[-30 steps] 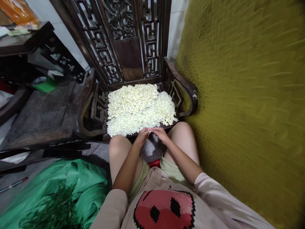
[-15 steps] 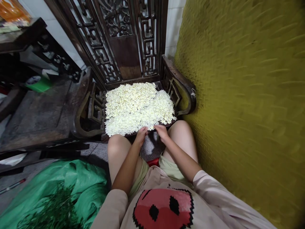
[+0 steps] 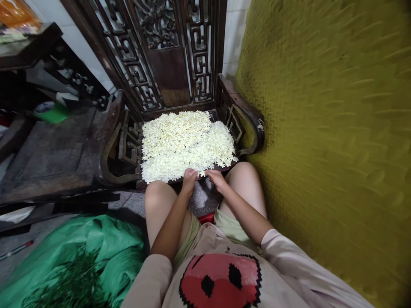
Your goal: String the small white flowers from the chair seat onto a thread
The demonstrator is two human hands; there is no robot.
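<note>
A wide layer of small white flowers [image 3: 188, 141] covers the seat of a dark carved wooden chair [image 3: 175, 70]. At the seat's front edge, between my knees, my two hands are close together. My right hand [image 3: 217, 179] is closed, its fingertips pinching a single white flower [image 3: 202, 173] that faces up. My left hand [image 3: 189, 180] is closed too, just left of that flower. Something pale shows at its fingertips, too small to name.
The chair's curved armrests [image 3: 253, 124] stand on both sides. A yellow textured mat [image 3: 327, 141] rises at the right. Lower left lies a green sack [image 3: 109, 235] with leafy stems [image 3: 73, 278]. Another dark wooden seat [image 3: 48, 145] holds a green container [image 3: 53, 113].
Both hands have shifted slightly left. The single flower between the fingertips now shows more plainly. The spread of flowers looks the same.
</note>
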